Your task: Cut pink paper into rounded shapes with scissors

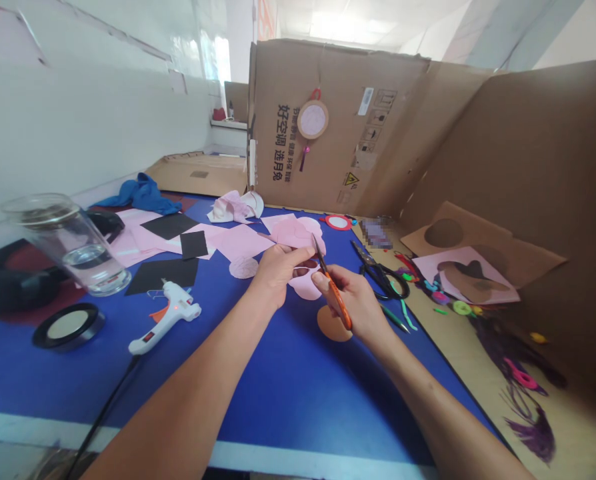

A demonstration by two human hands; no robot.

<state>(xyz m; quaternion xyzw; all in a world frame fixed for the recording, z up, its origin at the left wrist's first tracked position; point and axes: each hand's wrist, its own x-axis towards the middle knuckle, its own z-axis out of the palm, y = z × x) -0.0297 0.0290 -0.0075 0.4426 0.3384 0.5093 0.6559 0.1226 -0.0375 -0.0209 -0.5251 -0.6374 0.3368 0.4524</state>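
Observation:
My left hand [278, 267] is closed in a pinch at the edge of a pink paper cutout [307, 287] with rounded edges. Part of the cutout is hidden behind my fingers. In my right hand [353, 300] is a pair of slim orange-handled snips [339, 303], its dark pointed tip angled up beside my left fingertips. Just past my hands lies more pink paper [298, 232] with a wavy edge. A round tan disc [334, 325] rests on the blue mat under my right hand. A pale patterned paper circle [243, 268] is left of my left hand.
A white glue gun [165, 319] with its cord, a tape roll [69, 327] and a glass of water [85, 257] stand left. Black scissors [385, 275] and a green pen [395, 319] lie right. Cardboard walls [348, 127] enclose the back and right; a round ornament [313, 120] hangs there.

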